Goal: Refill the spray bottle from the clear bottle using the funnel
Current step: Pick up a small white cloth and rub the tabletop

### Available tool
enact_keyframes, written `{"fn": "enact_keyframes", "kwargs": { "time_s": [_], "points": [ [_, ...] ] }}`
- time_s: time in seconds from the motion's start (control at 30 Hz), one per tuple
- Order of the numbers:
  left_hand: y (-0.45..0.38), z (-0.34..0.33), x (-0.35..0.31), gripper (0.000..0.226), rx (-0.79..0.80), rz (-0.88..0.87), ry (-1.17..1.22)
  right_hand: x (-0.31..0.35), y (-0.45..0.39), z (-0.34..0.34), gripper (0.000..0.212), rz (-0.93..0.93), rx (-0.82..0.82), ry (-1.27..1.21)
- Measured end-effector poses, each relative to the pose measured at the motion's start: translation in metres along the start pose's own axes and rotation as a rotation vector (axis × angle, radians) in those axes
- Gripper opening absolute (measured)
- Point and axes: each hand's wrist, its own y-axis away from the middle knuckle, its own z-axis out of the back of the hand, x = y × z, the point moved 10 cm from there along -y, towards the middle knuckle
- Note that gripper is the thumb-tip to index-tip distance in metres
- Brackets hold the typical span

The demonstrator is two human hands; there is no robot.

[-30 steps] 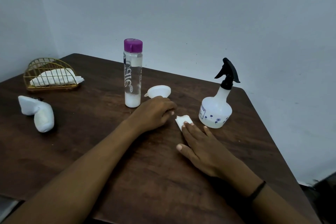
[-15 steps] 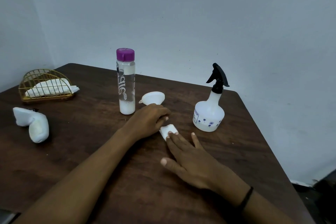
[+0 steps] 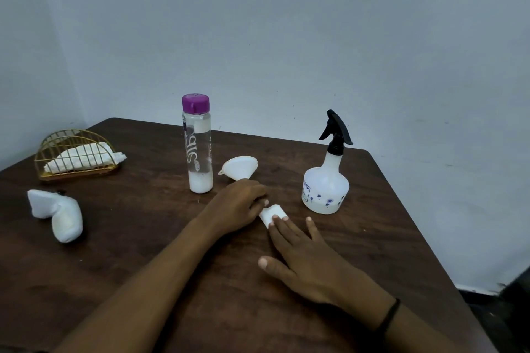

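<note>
Spray bottle [image 3: 325, 189] job not started yet, going by how things sit.

Far left on the table [image 3: 143, 266]: gold wire basket [image 3: 77, 155] with a white cloth inside, kept out of the way. Nearer, a soft white lump [image 3: 57, 213], lying on its side.

In the middle: clear bottle [image 3: 198, 146], standing up, purple cap on, a little white stuff at the bottom. Kept shut, likely so nothing spills before pouring.

Just right of it: white funnel [image 3: 239, 167], tipped over, wide mouth up and back, thin end hidden behind the left hand [image 3: 238, 206]. Close by, likely for a quick grab.

Left hand curled, fingertips at the left edge of a small white pad [image 3: 272, 213]. Cannot tell if pinching it or only touching.

Right hand [image 3: 309, 255] flat and open, fingers spread, two fingertips pressing on the near end of the pad. Maybe for wiping the table.

Far right: spray bottle standing up, well apart from the clear bottle, near the pad. Black trigger top on, so no way in for the funnel yet.

Count: one basket, one lump, one clear bottle, one funnel, one pad, one spray bottle, two hands.
</note>
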Motion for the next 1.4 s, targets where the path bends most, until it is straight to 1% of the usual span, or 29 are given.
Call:
{"fn": "enact_keyframes", "kwargs": {
  "time_s": [0.1,0.2,0.27,0.3,0.37,0.47,0.53,0.6,0.67,0.7,0.73,0.8,0.83,0.93,1.07,1.17,1.23,1.27,1.33,1.4],
  "points": [
    [0.002,0.000,-0.002,0.015,0.008,-0.010,0.002,-0.019,-0.003,0.003,0.090,-0.120,-0.011,0.009],
    [0.004,-0.002,-0.001,0.016,0.021,-0.012,-0.005,-0.027,0.008,-0.001,0.105,-0.238,0.008,0.015],
    [0.004,-0.003,-0.002,0.016,0.026,-0.012,-0.011,-0.021,0.016,-0.003,0.117,-0.256,0.007,-0.010],
    [0.004,-0.003,-0.002,0.016,0.026,-0.012,-0.012,-0.017,0.019,-0.003,0.119,-0.246,0.007,-0.031],
    [0.003,-0.003,-0.004,0.015,0.029,-0.022,-0.012,-0.003,0.023,-0.005,0.113,-0.199,0.017,-0.073],
    [0.002,-0.006,-0.006,0.015,0.035,-0.034,-0.013,0.019,0.019,-0.008,0.100,-0.078,0.030,-0.067],
    [0.002,-0.010,-0.006,0.015,0.045,-0.032,-0.005,0.020,0.012,-0.006,0.097,-0.032,0.015,-0.053],
    [0.003,-0.014,-0.006,0.015,0.059,-0.039,-0.021,0.008,0.004,0.000,0.101,-0.060,-0.014,-0.041],
    [0.005,-0.019,-0.007,0.016,0.082,-0.053,-0.048,-0.009,0.000,0.005,0.105,-0.136,-0.043,-0.029],
    [0.006,-0.021,-0.007,0.017,0.092,-0.060,-0.061,-0.016,0.000,0.006,0.103,-0.172,-0.052,-0.018],
    [0.006,-0.022,-0.009,0.018,0.100,-0.068,-0.075,-0.020,0.002,0.006,0.095,-0.196,-0.052,-0.005],
    [0.007,-0.023,-0.015,0.018,0.100,-0.091,-0.095,-0.019,0.008,0.006,0.072,-0.204,-0.062,0.005],
    [0.007,-0.023,-0.018,0.018,0.096,-0.102,-0.094,-0.016,0.012,0.007,0.066,-0.194,-0.073,-0.003],
    [0.007,-0.025,-0.030,0.019,0.106,-0.127,-0.075,-0.009,0.021,0.010,0.052,-0.184,-0.117,-0.030],
    [0.008,-0.033,-0.037,0.022,0.149,-0.144,-0.077,-0.010,0.033,0.023,0.037,-0.236,-0.199,0.028],
    [0.008,-0.034,-0.038,0.022,0.173,-0.133,-0.092,-0.012,0.039,0.031,0.022,-0.271,-0.241,0.048],
    [0.009,-0.034,-0.038,0.027,0.188,-0.117,-0.060,-0.017,0.041,0.037,0.017,-0.271,-0.313,-0.016],
    [0.010,-0.032,-0.040,0.037,0.194,-0.114,-0.013,-0.022,0.042,0.041,0.017,-0.270,-0.375,-0.077],
    [0.011,-0.030,-0.043,0.056,0.220,-0.114,0.111,-0.035,0.049,0.051,0.019,-0.261,-0.507,-0.243],
    [0.014,-0.028,-0.049,0.060,0.245,-0.096,0.210,-0.046,0.056,0.057,0.016,-0.232,-0.592,-0.423]
  ]
}}
